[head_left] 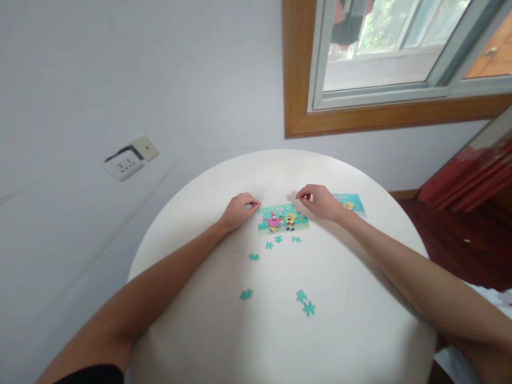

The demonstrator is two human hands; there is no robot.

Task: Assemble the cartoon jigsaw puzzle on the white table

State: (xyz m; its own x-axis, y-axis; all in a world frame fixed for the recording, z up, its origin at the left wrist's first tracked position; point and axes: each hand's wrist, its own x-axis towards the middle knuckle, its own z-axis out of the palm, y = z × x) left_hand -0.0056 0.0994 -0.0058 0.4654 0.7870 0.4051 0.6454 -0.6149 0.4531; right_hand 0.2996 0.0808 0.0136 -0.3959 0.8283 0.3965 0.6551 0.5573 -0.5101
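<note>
A partly assembled jigsaw puzzle (279, 220) with a pink starfish and a yellow sponge character lies on the white round table. At its upper left corner is my left hand (240, 210), thumb and forefinger pinched together; anything between the tips is too small to make out. My right hand (318, 201) is curled just beyond the upper right corner, its fingers closed, and what they hold, if anything, is hidden. Nearer to me lie loose teal puzzle pieces: one piece (254, 257) left of centre, another piece (247, 294) lower down, and a touching pair (306, 303) at the right.
Behind my right wrist, partly covered, lies a picture card (352, 202) with a similar cartoon. The white table (208, 330) meets a wall with a socket (124, 164) at left. A wood-framed window (298, 69) and a red curtain (472, 173) are at right.
</note>
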